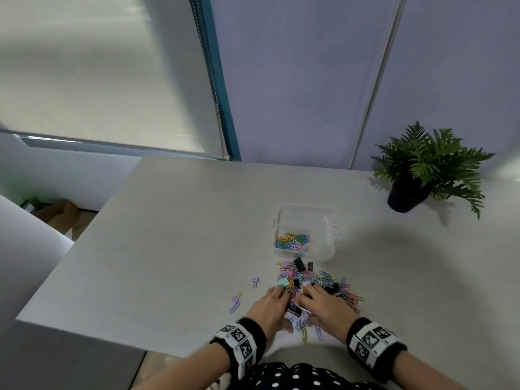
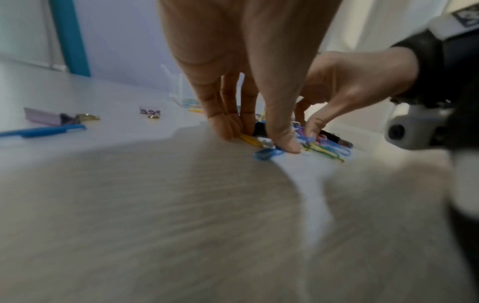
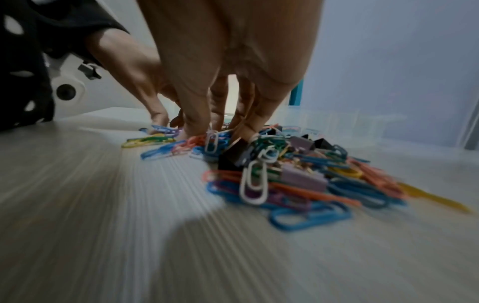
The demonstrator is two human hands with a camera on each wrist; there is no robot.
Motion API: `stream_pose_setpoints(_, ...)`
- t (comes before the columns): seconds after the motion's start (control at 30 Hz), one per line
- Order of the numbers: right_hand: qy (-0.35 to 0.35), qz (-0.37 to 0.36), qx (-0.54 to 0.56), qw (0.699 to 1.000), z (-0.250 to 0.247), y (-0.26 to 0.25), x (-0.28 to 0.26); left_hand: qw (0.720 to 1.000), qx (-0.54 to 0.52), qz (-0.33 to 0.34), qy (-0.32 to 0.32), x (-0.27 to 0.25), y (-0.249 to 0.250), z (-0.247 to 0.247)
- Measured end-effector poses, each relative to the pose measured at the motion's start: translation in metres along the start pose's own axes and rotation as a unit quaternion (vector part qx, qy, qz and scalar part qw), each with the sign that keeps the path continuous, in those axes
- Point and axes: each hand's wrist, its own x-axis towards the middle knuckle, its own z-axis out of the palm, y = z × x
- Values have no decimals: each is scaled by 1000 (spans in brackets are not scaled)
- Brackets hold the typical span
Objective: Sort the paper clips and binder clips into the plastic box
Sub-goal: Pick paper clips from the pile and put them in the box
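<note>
A loose pile of coloured paper clips and binder clips (image 1: 315,282) lies on the table just in front of the clear plastic box (image 1: 326,220). The box's near-left part holds several coloured paper clips (image 1: 294,241). My left hand (image 1: 277,295) is on the pile's left edge. In the left wrist view its fingers and thumb (image 2: 256,141) point down and pinch a few paper clips against the table. My right hand (image 1: 308,294) digs into the pile beside it. Its thumb and fingers (image 3: 217,133) close on paper clips, with a white one (image 3: 211,141) between them.
Two lilac binder clips (image 1: 255,281) (image 1: 236,298) and a blue paper clip (image 1: 235,307) lie apart to the left of the pile. A potted fern (image 1: 422,170) stands at the back right. The table's left edge (image 1: 70,249) drops to the floor.
</note>
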Motion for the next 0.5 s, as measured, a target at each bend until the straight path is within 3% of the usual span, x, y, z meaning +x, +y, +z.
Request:
stream_pose_setpoints(0.13,23,8,36,999,2,0,8,999,-10,-18,51,6,-3,-3)
stream_pose_setpoints(0.33,39,33,140,989,-6,8,14,999,-12,-4,44,8,-6,-7)
stream_pose_setpoints(0.43,50,63,208,975,-9,15,12,999,-31,-13,29,10,-22,-10)
stream_pose_setpoints(0.5,78,96,286,950,-13,18,8,998,-61,-11,18,12,-35,-13)
